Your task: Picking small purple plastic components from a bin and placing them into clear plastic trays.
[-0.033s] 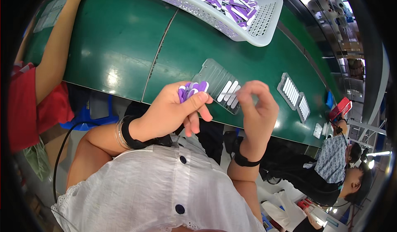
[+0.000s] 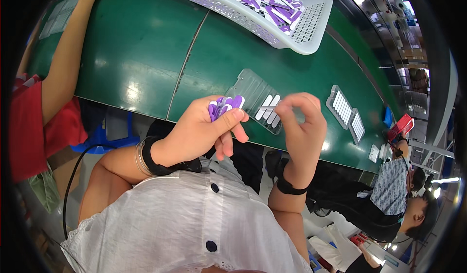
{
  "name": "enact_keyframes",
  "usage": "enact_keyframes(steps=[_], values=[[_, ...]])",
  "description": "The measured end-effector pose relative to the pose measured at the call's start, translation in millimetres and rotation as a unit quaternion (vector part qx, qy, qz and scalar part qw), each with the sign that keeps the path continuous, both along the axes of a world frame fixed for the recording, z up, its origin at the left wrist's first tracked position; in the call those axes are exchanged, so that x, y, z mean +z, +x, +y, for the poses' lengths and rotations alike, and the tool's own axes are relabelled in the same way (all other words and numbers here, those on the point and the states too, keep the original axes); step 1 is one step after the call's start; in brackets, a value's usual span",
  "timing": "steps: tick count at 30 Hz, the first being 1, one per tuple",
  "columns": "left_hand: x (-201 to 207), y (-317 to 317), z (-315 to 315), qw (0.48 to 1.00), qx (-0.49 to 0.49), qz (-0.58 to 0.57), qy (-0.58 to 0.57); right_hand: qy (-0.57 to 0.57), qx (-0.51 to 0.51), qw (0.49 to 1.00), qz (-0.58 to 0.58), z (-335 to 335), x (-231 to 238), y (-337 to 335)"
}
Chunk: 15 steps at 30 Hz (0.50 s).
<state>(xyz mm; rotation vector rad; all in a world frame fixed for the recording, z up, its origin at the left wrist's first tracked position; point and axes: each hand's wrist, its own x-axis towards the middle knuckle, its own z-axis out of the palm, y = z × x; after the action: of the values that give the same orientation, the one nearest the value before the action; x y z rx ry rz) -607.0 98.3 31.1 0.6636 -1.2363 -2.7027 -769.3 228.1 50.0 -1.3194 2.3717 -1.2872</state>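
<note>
My left hand is closed around a bunch of small flat purple-and-white strips with rounded ends. Its thumb lies over them, and the lower fingers are curled beneath. My right hand pinches one pale strip between thumb and forefinger. This strip sticks out leftward, above a clear plastic tray. Several white strips lie side by side in the tray's near right part. The rest of the tray, toward the far left, shows bare ridged plastic. My right fingertips partly hide its right edge.
A white perforated basket full of purple and white strips stands at the back of the green table. Right of the tray are two clear cases of white strips. A co-worker's arm rests at left; other people sit at right.
My right hand has shifted slightly left, bringing the pale strip a little farther over the tray. My left hand has hardly moved.
</note>
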Motion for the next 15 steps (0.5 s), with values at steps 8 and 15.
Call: enact_keyframes(steps=[8,15], values=[[6.8,-2.4,0.6,0.998,-0.022,-0.036,-0.047,0.142,-0.044,0.961,0.232,-21.3,-8.9,6.8],[10.6,-3.4,-1.1,0.996,-0.043,-0.043,-0.068,0.097,-0.03,0.942,0.319,7.2,-17.0,20.3]])
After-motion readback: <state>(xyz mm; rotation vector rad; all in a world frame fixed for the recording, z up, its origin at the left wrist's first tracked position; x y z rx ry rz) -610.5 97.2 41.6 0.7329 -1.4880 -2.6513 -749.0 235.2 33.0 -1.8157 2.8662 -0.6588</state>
